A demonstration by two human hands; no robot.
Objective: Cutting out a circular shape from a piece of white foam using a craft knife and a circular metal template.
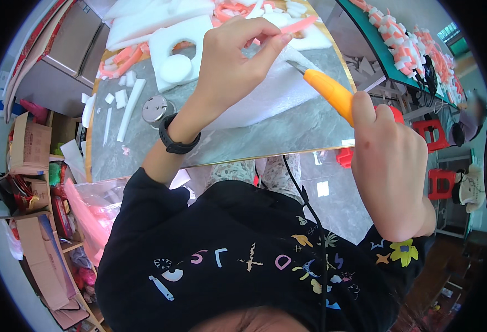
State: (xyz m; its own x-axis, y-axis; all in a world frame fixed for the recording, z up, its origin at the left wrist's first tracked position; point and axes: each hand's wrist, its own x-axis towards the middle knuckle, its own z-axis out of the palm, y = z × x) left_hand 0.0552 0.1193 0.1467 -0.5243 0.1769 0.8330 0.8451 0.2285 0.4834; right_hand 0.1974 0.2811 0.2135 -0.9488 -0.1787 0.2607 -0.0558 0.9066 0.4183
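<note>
My left hand (233,60) pinches a thin pink foam strip (297,25) between thumb and fingers, above a white foam sheet (276,88) on the grey table (265,135). A black watch (175,141) is on that wrist. My right hand (390,160) grips an orange-handled utility knife (329,91); its short metal blade (297,67) points at the white foam, just below the left fingers.
A white foam block with a round hole (173,50) and a loose disc, white foam strips (130,102), a round metal lid (155,108) and pink scraps lie on the table. Cardboard boxes (30,146) stand left. Red stools (432,133) and a second foam-laden table (415,50) are right.
</note>
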